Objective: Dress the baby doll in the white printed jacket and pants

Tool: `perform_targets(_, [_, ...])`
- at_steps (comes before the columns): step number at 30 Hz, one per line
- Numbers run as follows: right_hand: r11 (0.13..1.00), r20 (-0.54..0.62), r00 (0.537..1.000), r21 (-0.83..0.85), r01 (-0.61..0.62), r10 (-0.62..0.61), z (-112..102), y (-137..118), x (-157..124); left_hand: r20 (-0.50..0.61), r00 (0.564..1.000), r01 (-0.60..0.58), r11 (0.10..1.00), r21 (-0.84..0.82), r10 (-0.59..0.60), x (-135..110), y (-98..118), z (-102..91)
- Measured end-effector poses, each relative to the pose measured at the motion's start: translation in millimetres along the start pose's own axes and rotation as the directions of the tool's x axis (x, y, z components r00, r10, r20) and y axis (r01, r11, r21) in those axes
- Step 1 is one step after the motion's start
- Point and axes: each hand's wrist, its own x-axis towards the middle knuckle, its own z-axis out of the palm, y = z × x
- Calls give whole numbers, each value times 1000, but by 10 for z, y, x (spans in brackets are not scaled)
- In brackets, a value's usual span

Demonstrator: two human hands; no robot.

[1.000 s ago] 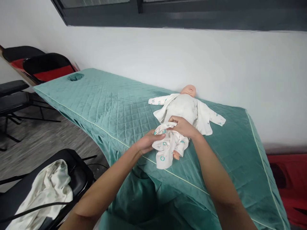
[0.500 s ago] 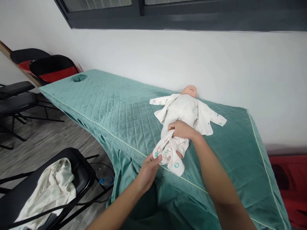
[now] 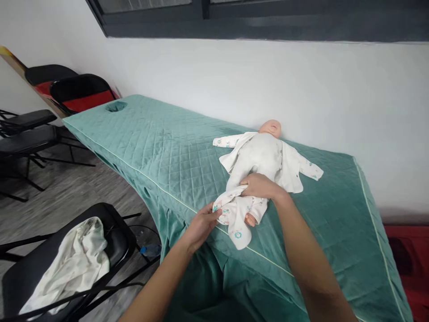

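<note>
A baby doll lies on its back on the green quilted bed, its head toward the wall. It wears a white jacket spread out at the front, with patterned sleeves. White patterned baby trousers are bunched around its lower legs, and one foot pokes out of a leg opening. My left hand pinches the trousers' edge at the left. My right hand is closed on the trousers' upper part over the doll's legs; its fingertips are partly hidden in the cloth.
The green quilted bed cover has a face hole at its far left end. A folding chair at lower left carries a white cloth. A bottle stands on the floor beside it. More chairs are at the back left.
My left hand has drawn slightly left and up with the trousers' edge. The doll's foot now shows more at the leg opening, and the loose trouser leg has shifted left.
</note>
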Motion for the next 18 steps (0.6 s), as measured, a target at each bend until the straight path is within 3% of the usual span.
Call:
perform_targets(5, [981,46,998,191,23,-32,-38,46,-38,40,996,-85,996,-26,86,145,-126,-23])
perform_targets(9, [956,27,997,287,58,-69,-25,112,-57,-12,976,-205,941,269,216,313,-136,-125])
perform_targets(11, [956,3,997,286,73,-77,-18,131,-65,7,947,-283,823,492,322,424,-68,-182])
perform_targets(13, [960,-13,998,273,64,-63,-15,134,-72,83,906,-357,647,674,414,550,20,-235])
perform_targets(15, [964,-22,999,262,51,-46,-16,129,-78,164,873,-402,489,774,458,677,95,-281])
perform_targets(18, [967,-34,998,248,51,-44,-18,122,-78,223,830,-441,357,823,512,850,160,-330])
